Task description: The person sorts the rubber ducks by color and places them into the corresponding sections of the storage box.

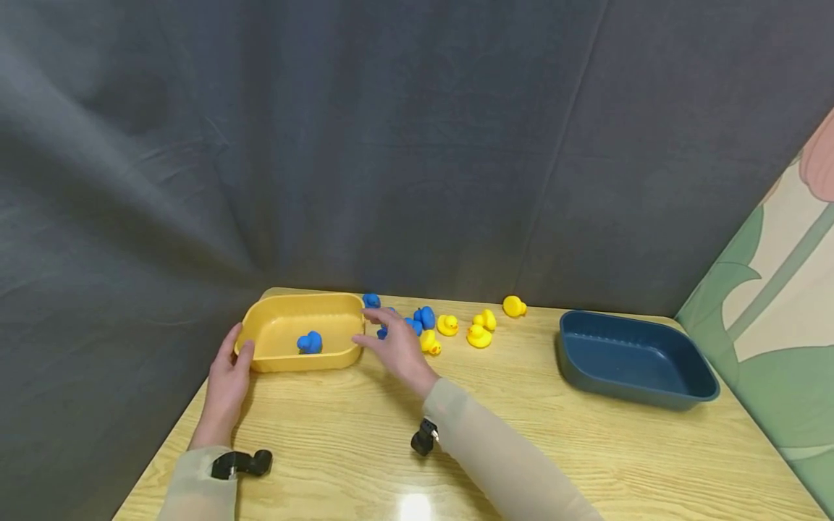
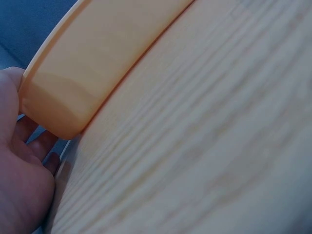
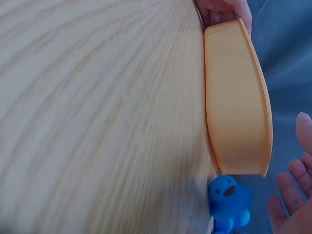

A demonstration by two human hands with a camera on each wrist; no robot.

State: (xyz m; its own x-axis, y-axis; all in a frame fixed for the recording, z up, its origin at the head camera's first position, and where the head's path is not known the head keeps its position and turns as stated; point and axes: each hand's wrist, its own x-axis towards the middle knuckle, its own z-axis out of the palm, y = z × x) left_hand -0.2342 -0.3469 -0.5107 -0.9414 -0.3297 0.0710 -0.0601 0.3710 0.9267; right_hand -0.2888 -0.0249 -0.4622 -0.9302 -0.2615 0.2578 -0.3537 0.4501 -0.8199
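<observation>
Beige sleeves [image 1: 504, 452] lie nearest. The left hand [image 1: 226, 383] grips the yellow tray [image 1: 293, 362] by its left end, thumb at the rim; the right hand [image 1: 399, 351] hovers beside the other end, thumb and fingers apart, seemingly not touching. A blue duck [image 1: 310, 342] sits inside. Loose blue ducks [image 1: 426, 317] and yellow ducks [image 1: 479, 336] lie right of the tray, before a grey curtain [image 1: 417, 159].

I catch white glare [image 1: 415, 506] on the bright table [image 1: 326, 427] at six o'clock; the curtain [image 1: 404, 145] toward twelve is dim. Both wrist views look darker, bluish, the left blurring toward four o'clock.
</observation>
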